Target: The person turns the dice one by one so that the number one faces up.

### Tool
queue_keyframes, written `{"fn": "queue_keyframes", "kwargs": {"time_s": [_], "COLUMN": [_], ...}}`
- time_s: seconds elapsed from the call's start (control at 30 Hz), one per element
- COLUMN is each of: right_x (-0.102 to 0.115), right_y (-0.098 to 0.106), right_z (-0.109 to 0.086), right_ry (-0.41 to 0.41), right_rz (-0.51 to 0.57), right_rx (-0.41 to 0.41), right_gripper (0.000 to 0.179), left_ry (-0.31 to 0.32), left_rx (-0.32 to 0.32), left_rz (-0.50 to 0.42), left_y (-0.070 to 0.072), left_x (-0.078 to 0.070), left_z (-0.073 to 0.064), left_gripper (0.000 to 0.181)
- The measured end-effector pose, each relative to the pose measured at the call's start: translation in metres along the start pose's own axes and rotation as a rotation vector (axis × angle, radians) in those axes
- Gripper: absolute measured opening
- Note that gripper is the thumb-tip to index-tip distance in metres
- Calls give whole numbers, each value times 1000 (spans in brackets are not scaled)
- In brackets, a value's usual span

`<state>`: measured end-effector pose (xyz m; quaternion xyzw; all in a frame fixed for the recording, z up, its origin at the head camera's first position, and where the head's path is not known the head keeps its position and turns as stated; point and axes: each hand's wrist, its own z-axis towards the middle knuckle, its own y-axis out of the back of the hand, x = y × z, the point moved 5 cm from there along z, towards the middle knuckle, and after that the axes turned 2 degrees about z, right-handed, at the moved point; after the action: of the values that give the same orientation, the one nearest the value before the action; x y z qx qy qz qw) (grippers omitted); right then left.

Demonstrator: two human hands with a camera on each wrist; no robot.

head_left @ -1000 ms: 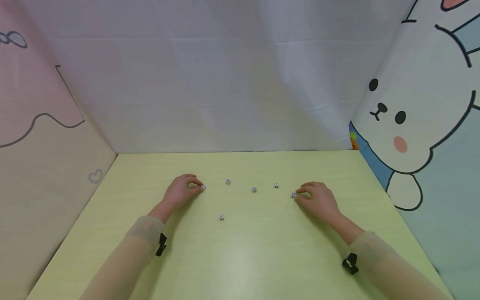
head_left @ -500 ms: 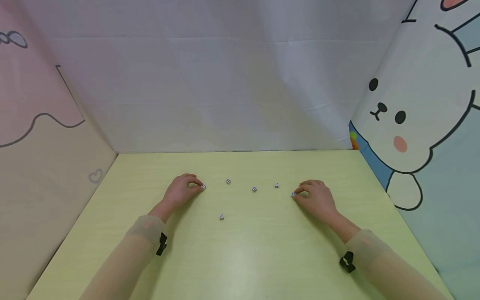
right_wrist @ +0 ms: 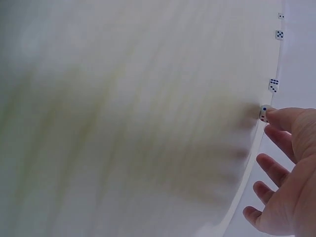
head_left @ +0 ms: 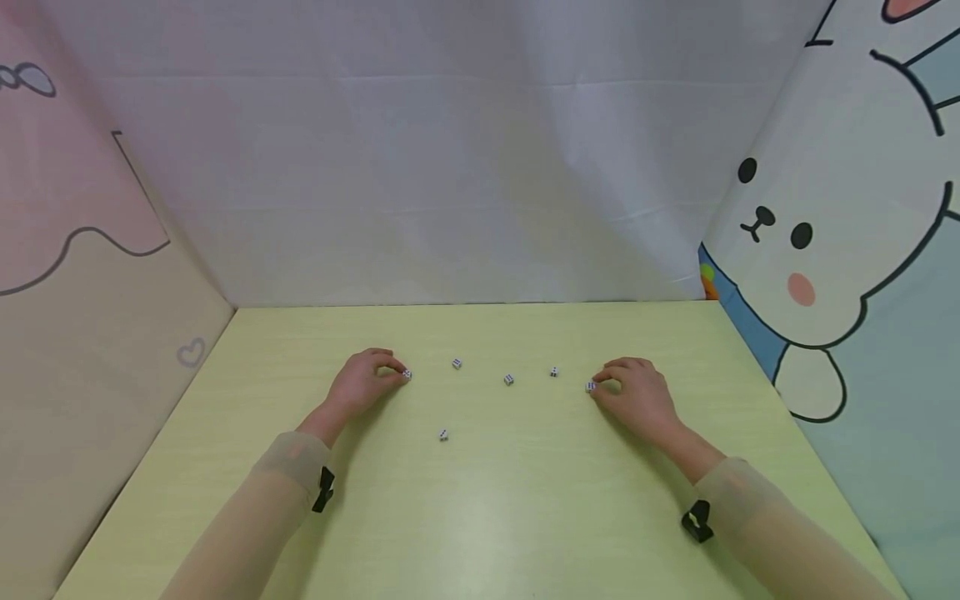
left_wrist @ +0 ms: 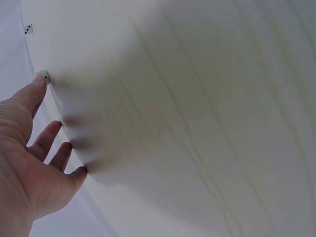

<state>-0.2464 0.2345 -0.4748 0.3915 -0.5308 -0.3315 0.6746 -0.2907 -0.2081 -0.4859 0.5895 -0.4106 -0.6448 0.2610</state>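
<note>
Pale wood-grain table (head_left: 480,517) with a white backdrop (head_left: 450,167) behind it and a cartoon-printed panel (head_left: 840,250) at right.

At the row's left end, a person's left hand (head_left: 363,383) pinches a left die (head_left: 407,374), thumb and forefinger nearly together; at its right end, the right hand (head_left: 637,398) pinches a right die (head_left: 591,387) likewise. Three spaced dice (head_left: 508,380) lie between; a lone die (head_left: 443,435) sits nearer the person.
</note>
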Motion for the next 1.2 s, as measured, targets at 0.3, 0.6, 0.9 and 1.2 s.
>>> {"fn": "queue_keyframes", "kwargs": {"time_s": [0.3,0.6,0.9,1.2], "right_x": [1,7,9,11], "right_y": [2,5,4,5], "right_z": [4,7,9,10], "right_ry": [35,55,54,85], "right_rz": [-26,-61,-85,-131], "right_rx": [21,29,33,42], "right_gripper": [21,15,11,11], "left_ry": [6,6,-4,6], "left_rx": [0,6,-5,-5], "left_rz": [7,7,13,13], "left_y": [0,0,2,1], "left_x": [1,1,-3,-2], "left_z": [-1,-1,-3,-1], "left_gripper": [19,19,18,20]}}
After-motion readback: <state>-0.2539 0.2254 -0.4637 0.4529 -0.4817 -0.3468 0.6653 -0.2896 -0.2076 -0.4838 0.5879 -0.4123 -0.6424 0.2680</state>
